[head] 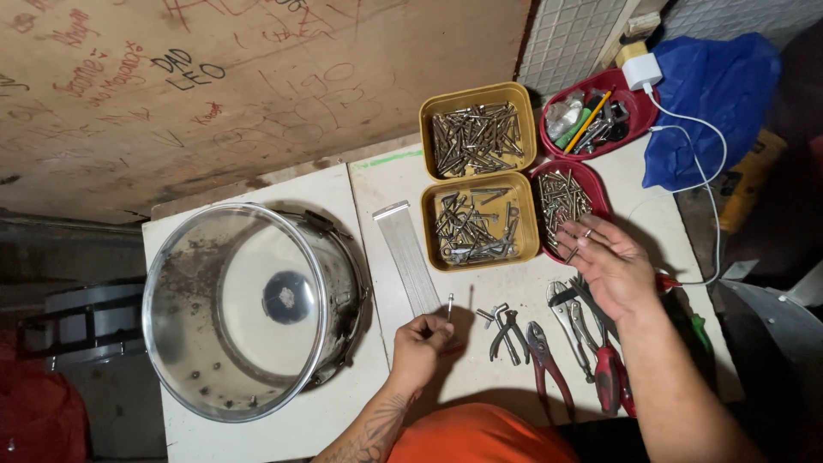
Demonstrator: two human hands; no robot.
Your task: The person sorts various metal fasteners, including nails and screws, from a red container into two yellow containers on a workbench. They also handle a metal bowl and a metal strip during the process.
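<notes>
A: Left hand (420,341) state?

B: Fingers pinched closed on a small screw (450,302), held upright, long axis pointing away from the person, tip sticking up past the fingertips. It sits over the white counter (343,403), just right of the flat metal strip (410,257).

A: Right hand (607,261)?

B: Spread wide, palm up, nothing gripped. A couple of small bits seem to rest on the fingers (576,240); too small to tell what. It hovers at the near edge of the lower red tray (591,184) of screws.

A: Where does the screw lie relative to the drum?

B: The steel drum shell (249,309) is to the left of the left hand, near but apart. The left hand is the closer one; the right is well off on the far side.

A: Other stuff?

B: Two yellow trays (429,111) of fasteners behind the hands, an upper red tray (634,129) with odds and ends, pliers (549,364) and other red-handled tools between the two forearms, a white charger (641,70) and cable, and a blue bag (711,94).
</notes>
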